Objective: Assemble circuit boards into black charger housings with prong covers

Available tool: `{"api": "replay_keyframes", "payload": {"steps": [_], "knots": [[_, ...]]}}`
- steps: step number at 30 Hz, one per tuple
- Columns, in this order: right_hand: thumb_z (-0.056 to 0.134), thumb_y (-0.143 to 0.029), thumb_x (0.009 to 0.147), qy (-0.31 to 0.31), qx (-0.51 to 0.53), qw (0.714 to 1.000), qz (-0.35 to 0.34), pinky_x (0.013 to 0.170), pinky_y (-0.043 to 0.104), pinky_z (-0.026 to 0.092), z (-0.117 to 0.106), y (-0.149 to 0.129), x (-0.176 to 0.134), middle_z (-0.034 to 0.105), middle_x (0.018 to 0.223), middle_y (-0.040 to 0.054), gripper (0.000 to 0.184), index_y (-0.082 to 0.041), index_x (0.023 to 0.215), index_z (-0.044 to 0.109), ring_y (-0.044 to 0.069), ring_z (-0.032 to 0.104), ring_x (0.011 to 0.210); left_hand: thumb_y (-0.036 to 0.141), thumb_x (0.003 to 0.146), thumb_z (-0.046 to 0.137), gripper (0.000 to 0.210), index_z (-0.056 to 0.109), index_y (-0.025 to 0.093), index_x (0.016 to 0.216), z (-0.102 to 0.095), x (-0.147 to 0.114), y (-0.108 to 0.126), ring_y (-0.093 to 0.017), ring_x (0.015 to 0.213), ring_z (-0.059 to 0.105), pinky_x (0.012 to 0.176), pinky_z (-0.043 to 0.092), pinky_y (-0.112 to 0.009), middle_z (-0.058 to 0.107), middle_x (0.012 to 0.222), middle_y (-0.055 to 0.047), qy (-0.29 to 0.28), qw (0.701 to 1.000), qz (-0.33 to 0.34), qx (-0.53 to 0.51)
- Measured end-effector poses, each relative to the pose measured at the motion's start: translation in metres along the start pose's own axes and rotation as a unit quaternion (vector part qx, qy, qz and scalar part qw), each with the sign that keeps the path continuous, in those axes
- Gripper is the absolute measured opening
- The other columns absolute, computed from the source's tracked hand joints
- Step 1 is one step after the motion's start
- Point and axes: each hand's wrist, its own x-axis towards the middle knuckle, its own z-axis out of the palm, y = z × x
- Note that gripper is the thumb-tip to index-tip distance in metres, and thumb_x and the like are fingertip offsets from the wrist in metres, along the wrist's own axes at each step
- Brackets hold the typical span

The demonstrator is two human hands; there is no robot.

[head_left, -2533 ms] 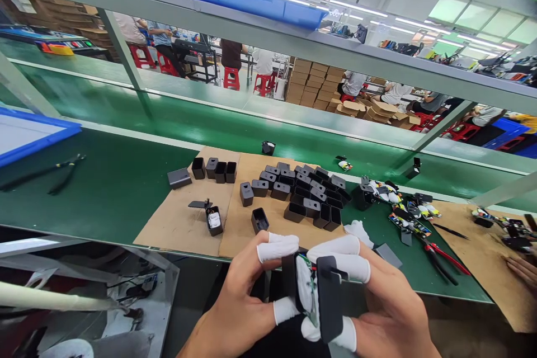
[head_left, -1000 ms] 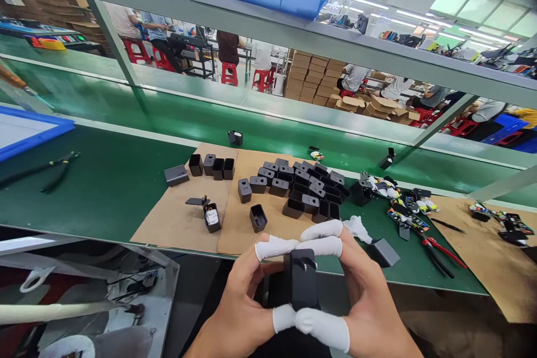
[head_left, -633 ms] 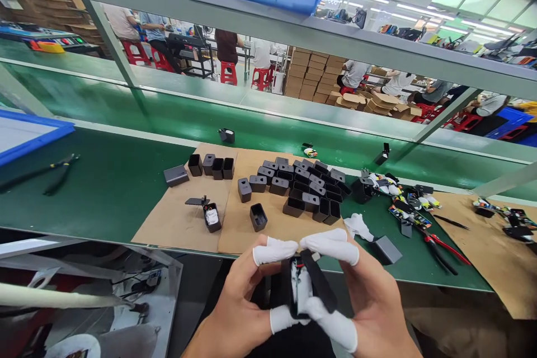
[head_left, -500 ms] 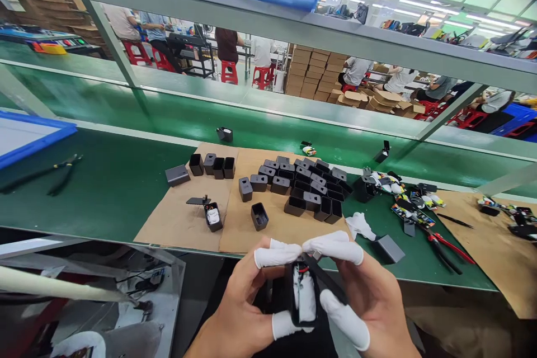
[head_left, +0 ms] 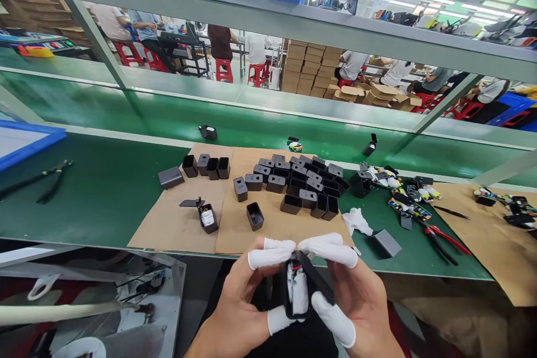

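In front of my body, my left hand (head_left: 245, 293) is closed around a black plastic case (head_left: 289, 299). White stuff and a bit of red wire show in the case's open top. A flat black lid (head_left: 318, 277) leans out from the case's right side, pinched between the thumb and fingers of my right hand (head_left: 356, 291). White finger cots cover the thumbs and some fingers of both hands. Beyond them on brown cardboard stand a single open case (head_left: 255, 216), a filled case (head_left: 208, 218) with its lid tilted out, and a cluster of black cases (head_left: 293, 184).
Red-handled pliers (head_left: 444, 243), a white cloth (head_left: 356, 221) and a pile of circuit boards (head_left: 409, 201) lie to the right. Black pliers (head_left: 54, 179) and a blue-rimmed tray (head_left: 33, 142) are at left. A shelf beam (head_left: 251, 8) crosses above; people sit behind.
The lid is tilted closer over the case's opening, still held in my right hand. Both hands have shifted slightly left in view, and the bench scene has shifted left too.
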Motion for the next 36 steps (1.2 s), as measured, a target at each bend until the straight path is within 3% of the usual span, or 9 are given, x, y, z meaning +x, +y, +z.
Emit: {"api": "replay_keyframes", "payload": {"steps": [6, 9, 12, 17, 23, 27, 30, 33, 36], "knots": [[0.078, -0.046, 0.104, 0.036, -0.020, 0.998, 0.045, 0.111, 0.032, 0.063, 0.001, 0.021, -0.013, 0.075, 0.136, 0.0076, 0.054, -0.037, 0.154, 0.062, 0.022, 0.075, 0.123, 0.025, 0.068, 0.107, 0.064, 0.082, 0.030, 0.127, 0.007, -0.020, -0.015, -0.029, 0.120, 0.082, 0.103, 0.068, -0.032, 0.079, 0.138, -0.009, 0.049, 0.991, -0.082, -0.091], [0.074, -0.057, 0.103, 0.060, -0.005, 0.997, 0.045, 0.116, 0.043, 0.061, 0.008, 0.037, -0.029, 0.073, 0.141, 0.0116, 0.061, -0.034, 0.157, 0.058, 0.029, 0.074, 0.129, 0.049, 0.090, 0.091, 0.050, 0.078, 0.030, 0.134, 0.013, -0.028, -0.014, -0.033, 0.121, 0.082, 0.106, 0.069, -0.044, 0.080, 0.136, -0.012, 0.091, 0.940, -0.207, -0.255], [0.076, -0.060, 0.099, 0.058, -0.022, 0.997, 0.045, 0.123, 0.055, 0.057, 0.019, 0.050, -0.043, 0.067, 0.152, 0.0168, 0.068, -0.029, 0.157, 0.058, 0.038, 0.066, 0.143, 0.060, 0.109, 0.062, 0.050, 0.078, 0.023, 0.139, 0.017, -0.029, -0.011, -0.034, 0.124, 0.081, 0.112, 0.065, -0.049, 0.079, 0.140, -0.018, 0.078, 0.868, -0.308, -0.382], [0.078, -0.032, 0.100, 0.080, -0.115, 0.988, 0.058, 0.122, 0.052, 0.058, 0.030, 0.053, -0.044, 0.066, 0.154, 0.0150, 0.048, -0.029, 0.147, 0.067, 0.032, 0.067, 0.142, 0.058, 0.114, 0.051, 0.052, 0.078, 0.023, 0.141, 0.026, -0.028, -0.010, -0.029, 0.138, 0.074, 0.124, 0.057, -0.044, 0.077, 0.148, -0.014, 0.050, 0.823, -0.324, -0.465], [0.085, -0.028, 0.093, 0.098, -0.118, 0.988, 0.028, 0.112, 0.041, 0.063, 0.030, 0.041, -0.029, 0.075, 0.140, 0.0092, 0.048, -0.033, 0.139, 0.072, 0.026, 0.075, 0.127, 0.055, 0.117, 0.043, 0.051, 0.080, 0.025, 0.137, 0.030, -0.030, -0.008, -0.022, 0.149, 0.066, 0.130, 0.048, -0.033, 0.075, 0.153, -0.009, 0.046, 0.813, -0.313, -0.488], [0.079, -0.028, 0.099, 0.076, -0.095, 0.991, 0.057, 0.120, 0.048, 0.060, 0.030, 0.040, -0.030, 0.071, 0.149, 0.0134, 0.048, -0.030, 0.146, 0.069, 0.030, 0.070, 0.139, 0.054, 0.117, 0.043, 0.053, 0.077, 0.022, 0.141, 0.030, -0.034, -0.012, -0.027, 0.154, 0.061, 0.135, 0.044, -0.041, 0.073, 0.154, -0.014, 0.042, 0.829, -0.291, -0.476], [0.076, -0.037, 0.102, 0.066, -0.067, 0.993, 0.072, 0.126, 0.054, 0.055, 0.029, 0.046, -0.035, 0.066, 0.157, 0.0155, 0.050, -0.030, 0.151, 0.065, 0.033, 0.062, 0.150, 0.059, 0.114, 0.049, 0.053, 0.075, 0.023, 0.143, 0.033, -0.037, -0.017, -0.032, 0.148, 0.067, 0.129, 0.051, -0.049, 0.077, 0.147, -0.016, 0.083, 0.880, -0.284, -0.371], [0.078, -0.050, 0.101, 0.065, -0.030, 0.995, 0.069, 0.127, 0.054, 0.054, 0.027, 0.063, -0.041, 0.064, 0.160, 0.0165, 0.059, -0.030, 0.154, 0.062, 0.035, 0.063, 0.151, 0.053, 0.100, 0.078, 0.046, 0.074, 0.028, 0.139, 0.030, -0.036, -0.025, -0.033, 0.139, 0.072, 0.121, 0.058, -0.048, 0.078, 0.141, -0.013, 0.139, 0.939, -0.244, -0.199], [0.087, -0.063, 0.090, 0.049, 0.026, 0.996, 0.075, 0.120, 0.052, 0.060, 0.022, 0.090, -0.044, 0.068, 0.157, 0.0191, 0.087, -0.029, 0.163, 0.055, 0.038, 0.071, 0.143, 0.045, 0.083, 0.095, 0.052, 0.076, 0.029, 0.130, 0.013, -0.029, -0.039, -0.033, 0.126, 0.075, 0.108, 0.064, -0.043, 0.076, 0.136, -0.011, 0.100, 0.987, -0.109, 0.056]]}}
